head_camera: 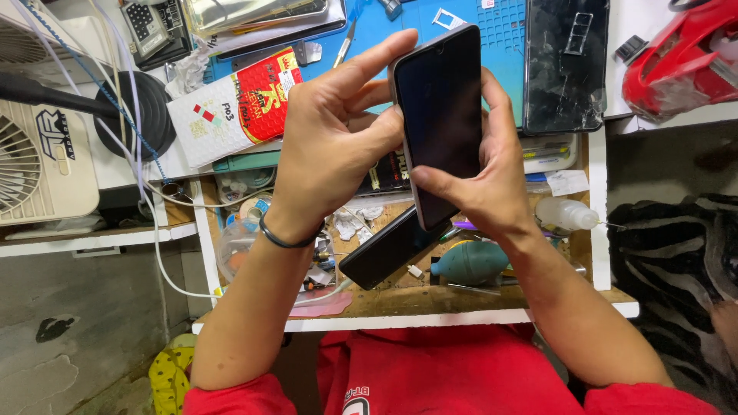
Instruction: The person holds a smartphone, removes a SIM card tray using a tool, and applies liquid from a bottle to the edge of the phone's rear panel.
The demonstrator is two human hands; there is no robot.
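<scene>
Left hand (330, 146) and right hand (484, 177) both gripping a dark phone (438, 115), above the table's (400, 300) front edge, second phone (388, 250) lying below

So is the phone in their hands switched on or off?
It looks off, or at least dark: the phone screen is plain black. The left hand and right hand grip its edges.
</scene>
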